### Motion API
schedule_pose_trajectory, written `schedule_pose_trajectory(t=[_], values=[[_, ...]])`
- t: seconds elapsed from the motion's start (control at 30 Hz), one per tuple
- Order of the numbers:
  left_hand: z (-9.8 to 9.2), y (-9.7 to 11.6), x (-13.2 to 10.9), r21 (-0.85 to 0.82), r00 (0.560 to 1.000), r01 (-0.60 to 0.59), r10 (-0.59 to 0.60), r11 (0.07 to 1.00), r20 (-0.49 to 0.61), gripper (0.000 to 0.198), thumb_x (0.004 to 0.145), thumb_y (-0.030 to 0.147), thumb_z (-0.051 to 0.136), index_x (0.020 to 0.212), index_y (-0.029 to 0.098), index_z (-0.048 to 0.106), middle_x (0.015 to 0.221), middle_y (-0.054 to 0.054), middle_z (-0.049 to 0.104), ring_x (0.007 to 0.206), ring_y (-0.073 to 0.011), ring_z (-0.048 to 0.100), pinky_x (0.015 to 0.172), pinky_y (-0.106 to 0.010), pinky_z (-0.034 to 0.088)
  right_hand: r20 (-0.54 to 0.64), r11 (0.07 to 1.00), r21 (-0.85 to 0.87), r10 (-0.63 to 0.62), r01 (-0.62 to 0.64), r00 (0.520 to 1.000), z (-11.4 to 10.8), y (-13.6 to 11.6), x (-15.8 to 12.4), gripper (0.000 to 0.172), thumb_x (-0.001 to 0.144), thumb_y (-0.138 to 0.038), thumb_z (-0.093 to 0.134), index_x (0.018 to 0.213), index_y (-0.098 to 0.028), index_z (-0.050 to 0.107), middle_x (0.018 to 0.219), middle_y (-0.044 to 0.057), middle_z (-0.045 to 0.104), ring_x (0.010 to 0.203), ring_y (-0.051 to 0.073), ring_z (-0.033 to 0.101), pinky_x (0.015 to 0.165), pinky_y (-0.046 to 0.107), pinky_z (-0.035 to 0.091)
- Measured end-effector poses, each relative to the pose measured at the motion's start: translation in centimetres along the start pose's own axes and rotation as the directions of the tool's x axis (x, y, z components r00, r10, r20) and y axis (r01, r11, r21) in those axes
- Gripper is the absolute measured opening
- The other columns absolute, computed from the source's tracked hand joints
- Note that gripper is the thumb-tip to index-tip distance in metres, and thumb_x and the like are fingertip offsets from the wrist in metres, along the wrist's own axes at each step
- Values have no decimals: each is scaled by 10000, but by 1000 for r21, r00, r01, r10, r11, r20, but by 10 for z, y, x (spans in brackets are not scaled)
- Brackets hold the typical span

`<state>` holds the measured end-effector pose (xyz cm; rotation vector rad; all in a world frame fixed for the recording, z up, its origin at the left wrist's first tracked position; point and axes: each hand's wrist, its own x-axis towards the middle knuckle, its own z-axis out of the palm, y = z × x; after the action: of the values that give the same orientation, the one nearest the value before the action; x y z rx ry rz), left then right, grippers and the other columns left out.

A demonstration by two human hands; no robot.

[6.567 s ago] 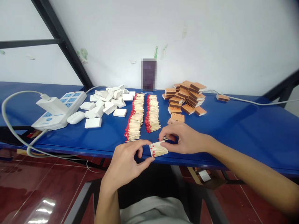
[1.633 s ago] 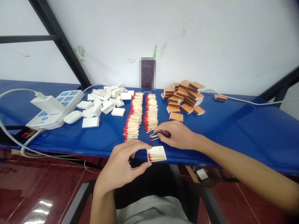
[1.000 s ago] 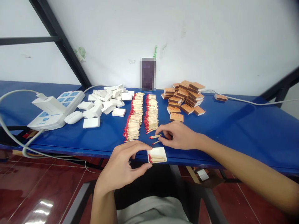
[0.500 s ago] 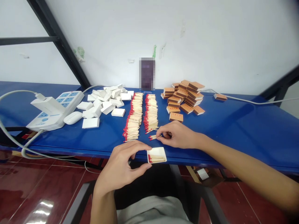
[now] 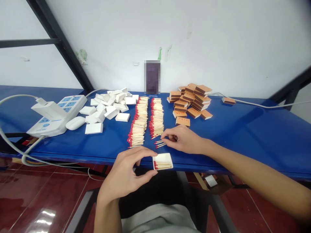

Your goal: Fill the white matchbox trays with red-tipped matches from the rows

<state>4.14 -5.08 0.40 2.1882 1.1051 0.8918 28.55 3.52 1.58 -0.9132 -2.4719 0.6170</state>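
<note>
Shiny blue counter (image 5: pixel 238 129), white wall (image 5: pixel 218 42). At the front edge, the left hand (image 5: pixel 127 171) pinches a white card tray (image 5: pixel 167 157); the right hand (image 5: pixel 182 139) touches red-tipped wooden matches (image 5: pixel 160 146), grip unclear. Orange cardboard matchboxes (image 5: pixel 189 96) have writing too tiny to read.

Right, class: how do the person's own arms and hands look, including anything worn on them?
The left forearm and right forearm are bare, with no sleeve in view. The left hand and right hand are ungloved, with slender fingers; no ring, watch, bracelet or marking is visible.
</note>
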Motion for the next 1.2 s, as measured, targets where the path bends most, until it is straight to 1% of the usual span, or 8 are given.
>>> schedule_pose_trajectory(t=[0.2, 0.37, 0.53, 0.6, 0.73, 0.8, 1.03, 1.2], values=[[0, 0, 0, -1, 1000, 1, -1, 1000, 2, 277, 837, 227, 762, 1104, 260, 699, 1046, -13, 735, 730, -130, 589, 612, -241, 459, 34, 998, -28, 53, -52, 998, 1, 0, 3, 110, 905, -185, 600, 861, -175, 700, 543, -75, 478, 490, 73, 404, 566, 222, 305], [1, -1, 0, 6, 1000, 0, 0, 1000, 0, 281, 832, 219, 764, 1102, 260, 696, 1047, -7, 731, 712, -123, 573, 618, -239, 459, 102, 999, 6, 39, -40, 994, -3, -1, 3, 126, 921, -185, 580, 841, -177, 677, 556, -75, 474, 504, 76, 403, 566, 222, 303], [0, -1, -1, 3, 1000, 2, -2, 1000, 3, 280, 832, 216, 762, 1101, 256, 696, 1048, -10, 732, 710, -122, 573, 619, -239, 458, 115, 999, 27, 31, -34, 993, -5, -1, 2, 127, 904, -175, 580, 799, -180, 652, 550, -83, 452, 496, 72, 376, 559, 221, 307], [0, -1, -1, 7, 1000, 5, -5, 1000, 5, 278, 834, 224, 760, 1103, 253, 698, 1049, -18, 733, 714, -127, 579, 624, -243, 464, 89, 998, 50, 38, -42, 995, -3, -1, 1, 123, 896, -179, 581, 794, -182, 649, 544, -84, 449, 492, 72, 377, 558, 223, 312], [1, -1, 0, 5, 1000, 9, -9, 1000, 4, 269, 836, 238, 757, 1100, 247, 705, 1051, -33, 736, 721, -136, 592, 624, -250, 475, -76, 991, 66, 120, -115, 990, 1, 2, 2, 67, 864, -179, 593, 829, -183, 650, 536, -84, 455, 494, 79, 407, 546, 225, 316], [1, -1, -1, 2, 1000, 5, -5, 1000, -2, 272, 834, 237, 761, 1099, 252, 704, 1050, -26, 737, 721, -133, 593, 618, -244, 474, -122, 988, 50, 149, -144, 981, 3, 4, 3, 43, 838, -168, 610, 823, -179, 649, 524, -85, 456, 482, 78, 413, 540, 225, 317], [0, -1, -1, -3, 1000, 0, 0, 1000, -3, 288, 831, 218, 765, 1106, 268, 699, 1053, -6, 736, 729, -128, 592, 612, -239, 463, -79, 982, -34, 184, -187, 980, 0, 2, 6, 62, 833, -170, 641, 777, -161, 665, 537, -57, 523, 500, 87, 478, 546, 228, 342], [1, 0, 0, -11, 1000, 3, -3, 1000, 0, 284, 831, 214, 761, 1105, 261, 699, 1053, -10, 737, 748, -134, 602, 613, -241, 460, -38, 982, -44, 180, -181, 983, -2, 0, 7, 61, 839, -128, 637, 814, -153, 688, 531, -64, 512, 491, 82, 451, 548, 228, 337]])
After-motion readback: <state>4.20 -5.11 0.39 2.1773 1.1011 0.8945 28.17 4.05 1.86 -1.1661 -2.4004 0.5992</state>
